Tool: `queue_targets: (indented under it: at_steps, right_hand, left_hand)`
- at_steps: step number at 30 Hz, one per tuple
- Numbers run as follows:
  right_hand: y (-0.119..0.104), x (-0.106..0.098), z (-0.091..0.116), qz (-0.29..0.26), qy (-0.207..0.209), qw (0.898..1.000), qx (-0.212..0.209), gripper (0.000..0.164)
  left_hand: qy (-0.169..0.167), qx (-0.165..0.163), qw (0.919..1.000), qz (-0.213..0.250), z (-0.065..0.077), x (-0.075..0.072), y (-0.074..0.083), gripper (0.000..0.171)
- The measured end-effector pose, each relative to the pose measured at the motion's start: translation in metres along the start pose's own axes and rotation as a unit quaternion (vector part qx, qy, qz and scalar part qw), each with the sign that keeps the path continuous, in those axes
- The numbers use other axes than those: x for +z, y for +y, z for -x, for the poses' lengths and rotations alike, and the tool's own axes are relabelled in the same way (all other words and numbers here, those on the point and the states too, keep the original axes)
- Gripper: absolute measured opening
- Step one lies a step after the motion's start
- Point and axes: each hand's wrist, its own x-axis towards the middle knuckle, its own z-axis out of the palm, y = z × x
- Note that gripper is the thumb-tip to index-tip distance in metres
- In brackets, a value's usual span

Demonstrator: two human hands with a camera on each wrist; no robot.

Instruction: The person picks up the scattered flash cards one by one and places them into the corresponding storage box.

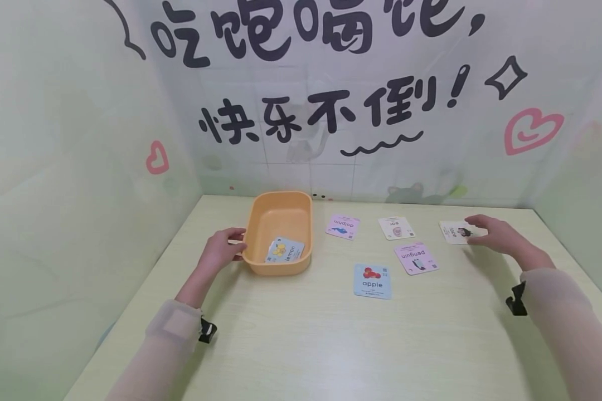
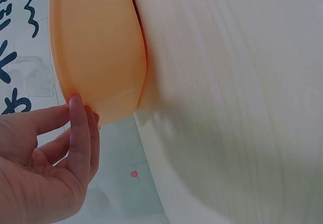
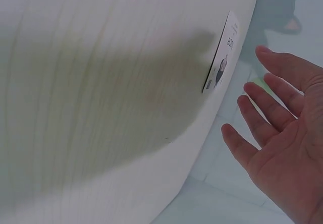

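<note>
My left hand point(image 1: 222, 249) holds the left side of an orange plastic bin point(image 1: 279, 270). In the left wrist view, its fingertips point(image 2: 75, 101) meet at the bin's edge. A blue lemon card point(image 1: 292, 250) lies inside the bin, overlapping another card beneath it. My right hand point(image 1: 496, 236) hovers over the white face card point(image 1: 451, 232) at the table's far right, fingers spread and slightly bent. In the right wrist view, a gap shows between that hand point(image 3: 282, 138) and the card point(image 3: 220, 65), which lies flat.
Between the bin and the right hand lie a dolphin card point(image 1: 343, 226), an ear card point(image 1: 397, 228), a penguin card point(image 1: 417, 258) and an apple card point(image 1: 372, 281). A printed curtain point(image 1: 381, 167) hangs along the back edge of the pale wooden table point(image 1: 301, 345).
</note>
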Motion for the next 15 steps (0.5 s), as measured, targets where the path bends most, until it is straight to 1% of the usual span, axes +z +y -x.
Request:
queue_targets:
  at_steps: [7, 15]
  right_hand:
    - [0.005, -0.002, -0.006, 0.008, -0.023, 1.000, 0.019, 0.068]
    - [0.014, -0.002, -0.017, 0.020, -0.033, 0.999, 0.021, 0.068]
  left_hand:
    - [0.003, -0.001, 1.0000, 0.001, -0.001, 0.001, 0.001, 0.050]
    - [0.006, -0.001, 1.0000, 0.004, -0.001, 0.002, 0.003, 0.050]
